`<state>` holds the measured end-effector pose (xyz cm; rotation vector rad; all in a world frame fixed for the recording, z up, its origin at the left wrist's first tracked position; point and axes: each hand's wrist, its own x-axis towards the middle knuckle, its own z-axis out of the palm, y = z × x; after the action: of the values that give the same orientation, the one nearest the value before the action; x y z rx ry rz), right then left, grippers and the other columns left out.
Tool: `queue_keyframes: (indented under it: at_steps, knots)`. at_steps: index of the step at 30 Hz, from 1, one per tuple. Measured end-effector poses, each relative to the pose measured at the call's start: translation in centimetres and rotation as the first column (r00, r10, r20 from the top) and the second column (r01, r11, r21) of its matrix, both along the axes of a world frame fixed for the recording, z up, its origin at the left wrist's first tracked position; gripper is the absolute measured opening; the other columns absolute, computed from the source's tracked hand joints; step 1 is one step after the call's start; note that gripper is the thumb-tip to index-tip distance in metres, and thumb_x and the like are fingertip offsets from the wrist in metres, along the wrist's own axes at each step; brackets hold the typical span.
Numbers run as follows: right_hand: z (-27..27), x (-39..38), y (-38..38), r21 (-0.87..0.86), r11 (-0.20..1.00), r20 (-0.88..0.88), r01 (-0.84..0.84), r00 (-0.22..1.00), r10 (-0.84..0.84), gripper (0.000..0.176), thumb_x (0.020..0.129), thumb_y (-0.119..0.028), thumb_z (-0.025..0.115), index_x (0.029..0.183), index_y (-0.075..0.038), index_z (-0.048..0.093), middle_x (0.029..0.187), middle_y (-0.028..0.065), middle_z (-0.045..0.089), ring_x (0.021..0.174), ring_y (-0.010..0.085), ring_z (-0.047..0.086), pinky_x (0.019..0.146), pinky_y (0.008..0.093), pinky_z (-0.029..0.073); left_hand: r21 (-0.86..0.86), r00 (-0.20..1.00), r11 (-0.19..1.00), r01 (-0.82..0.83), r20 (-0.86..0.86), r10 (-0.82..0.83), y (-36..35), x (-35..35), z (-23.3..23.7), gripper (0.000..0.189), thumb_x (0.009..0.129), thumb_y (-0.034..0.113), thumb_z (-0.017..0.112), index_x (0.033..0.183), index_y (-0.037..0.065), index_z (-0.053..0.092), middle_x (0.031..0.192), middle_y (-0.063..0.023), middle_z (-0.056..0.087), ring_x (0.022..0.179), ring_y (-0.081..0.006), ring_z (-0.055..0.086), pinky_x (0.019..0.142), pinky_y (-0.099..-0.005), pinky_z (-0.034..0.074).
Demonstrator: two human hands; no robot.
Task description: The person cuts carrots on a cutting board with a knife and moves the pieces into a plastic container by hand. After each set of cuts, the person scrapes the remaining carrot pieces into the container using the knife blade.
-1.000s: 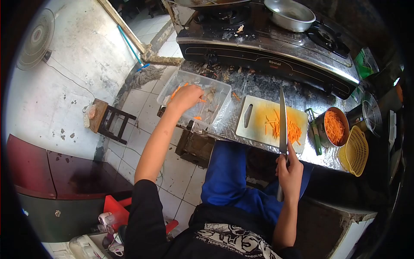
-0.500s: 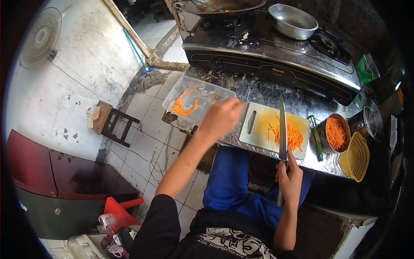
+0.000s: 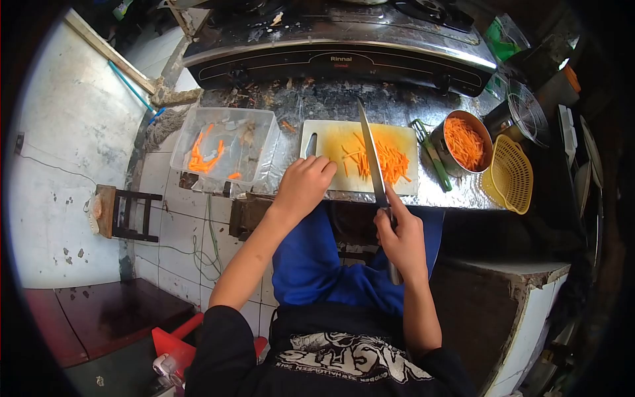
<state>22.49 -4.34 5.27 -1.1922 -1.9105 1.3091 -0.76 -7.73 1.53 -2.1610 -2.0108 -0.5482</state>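
My right hand is wrapped round the handle of a long knife, its blade slanting over the cutting board. Thin carrot strips lie on the white cutting board, mostly right of the blade. My left hand is at the board's lower left corner, its fingers bent and close together; whether anything is in them is hidden. To the left, a clear plastic box holds a few carrot pieces.
A metal pot full of carrot strips stands right of the board, with a green peeler and a yellow basket beside it. The black stove runs along the back. A stool stands on the floor at left.
My left hand has moved from over the plastic box's right side to the board's lower left corner. The view has shifted, while my right hand still holds the knife.
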Motion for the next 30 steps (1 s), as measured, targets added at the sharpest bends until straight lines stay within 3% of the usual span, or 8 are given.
queue_keyframes:
  at_steps: [3, 7, 9, 12, 17, 20, 30]
  knots:
    - [-0.1, -0.1, 0.0, -0.01, 0.999, 0.014, -0.033, 0.999, 0.033, 0.047, 0.093, -0.006, 0.06, 0.14, 0.0, 0.055, 0.068, 0.0228, 0.062, 0.052, 0.0232, 0.061, 0.056, 0.0347, 0.049, 0.019, 0.99, 0.997, 0.081, 0.116, -0.082, -0.4, -0.2, 0.2, 0.02, 0.083, 0.011, 0.074, 0.1, 0.003, 0.068, 0.094, -0.0088, 0.066, 0.089, -0.0272, 0.066, 0.079, -0.0374, 0.054]
    - [0.1, -0.3, -0.2, -0.021, 0.997, 0.006, -0.069, 0.998, 0.069, 0.047, 0.093, -0.005, 0.059, 0.139, 0.0, 0.054, 0.075, 0.0256, 0.063, 0.057, 0.0287, 0.064, 0.06, 0.037, 0.05, 0.061, 0.968, 0.996, 0.061, 0.241, -0.074, -0.9, -0.8, 0.3, 0.022, 0.085, 0.009, 0.073, 0.105, 0.003, 0.069, 0.097, -0.0096, 0.067, 0.09, -0.029, 0.066, 0.081, -0.039, 0.055]
    - [0.1, -0.4, -0.3, -0.024, 0.997, 0.013, -0.076, 0.997, 0.076, 0.047, 0.093, -0.005, 0.059, 0.14, 0.001, 0.054, 0.077, 0.0261, 0.064, 0.059, 0.0304, 0.065, 0.062, 0.0378, 0.05, 0.067, 0.941, 0.997, -0.047, 0.336, 0.022, -1.1, -1.3, 0.1, 0.022, 0.086, 0.007, 0.072, 0.107, 0.002, 0.071, 0.1, -0.0103, 0.067, 0.092, -0.0294, 0.066, 0.081, -0.0392, 0.054]
    - [-0.1, -1.0, -1.0, 0.036, 0.988, 0.065, -0.147, 0.987, 0.145, 0.052, 0.093, -0.001, 0.059, 0.143, 0.002, 0.049, 0.079, 0.0262, 0.063, 0.063, 0.0341, 0.065, 0.063, 0.0404, 0.051, 0.074, 0.893, 0.994, -0.084, 0.447, 0.043, -1.2, -1.4, -0.5, 0.02, 0.086, 0.007, 0.073, 0.106, 0.002, 0.073, 0.099, -0.0109, 0.067, 0.092, -0.0294, 0.066, 0.082, -0.0386, 0.054]
    - [-0.7, -2.7, -2.0, 0.058, 0.985, 0.074, -0.165, 0.984, 0.161, 0.054, 0.092, 0.0, 0.059, 0.143, 0.008, 0.045, 0.076, 0.0263, 0.061, 0.066, 0.0384, 0.065, 0.063, 0.044, 0.051, 0.072, 0.873, 0.991, -0.114, 0.483, 0.066, -0.7, -0.5, -1.2, 0.019, 0.085, 0.008, 0.075, 0.103, 0.001, 0.074, 0.1, -0.011, 0.067, 0.094, -0.0295, 0.065, 0.084, -0.0382, 0.053]
    - [-1.5, -3.3, -2.4, 0.177, 0.96, 0.053, -0.215, 0.977, 0.209, 0.058, 0.091, 0.001, 0.059, 0.144, 0.013, 0.039, 0.074, 0.0267, 0.06, 0.065, 0.0418, 0.063, 0.062, 0.0492, 0.05, 0.093, 0.868, 0.984, -0.153, 0.488, 0.089, -0.6, 0.0, -1.7, 0.018, 0.084, 0.007, 0.075, 0.101, 0.001, 0.074, 0.1, -0.0098, 0.066, 0.096, -0.0297, 0.064, 0.086, -0.0399, 0.052]
    - [-2.8, -4.0, -3.1, 0.256, 0.932, 0.158, -0.257, 0.962, 0.221, 0.061, 0.091, -0.001, 0.059, 0.146, 0.013, 0.036, 0.069, 0.0241, 0.057, 0.059, 0.0405, 0.061, 0.058, 0.0511, 0.051, 0.135, 0.873, 0.956, -0.259, 0.456, 0.172, -0.7, 0.8, -2.8, 0.015, 0.081, 0.009, 0.076, 0.096, 0.005, 0.075, 0.104, -0.0059, 0.065, 0.1, -0.027, 0.063, 0.09, -0.0399, 0.047]
